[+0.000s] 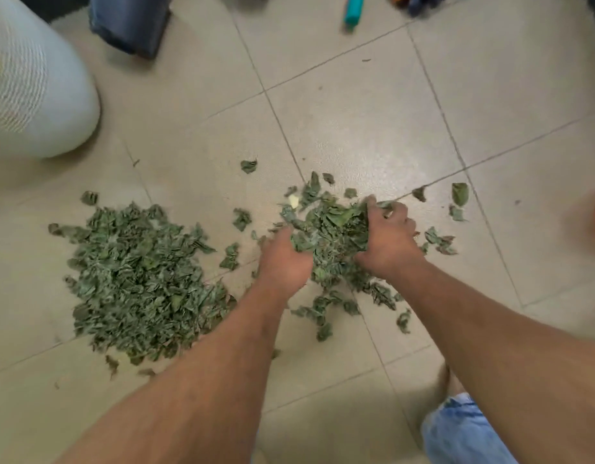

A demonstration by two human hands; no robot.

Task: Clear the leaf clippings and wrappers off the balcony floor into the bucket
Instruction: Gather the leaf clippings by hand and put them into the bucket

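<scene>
— Where are the clippings?
— A clump of leaf clippings [333, 229] sits just right of the frame's centre, squeezed between both hands. The left hand [284, 259] cups it with fingers buried in the leaves, and the right hand [390, 236] curls over its far side.
— So this is gathering a handful?
— It looks so. A larger heap [138, 279] lies at centre left on the tiled floor [356, 112], with strays scattered around.
— And next?
— Probably a tight lift that sheds nothing, then a carry to the bucket. The pale rounded container [31, 82] at upper left may be it; I cannot tell.
</scene>
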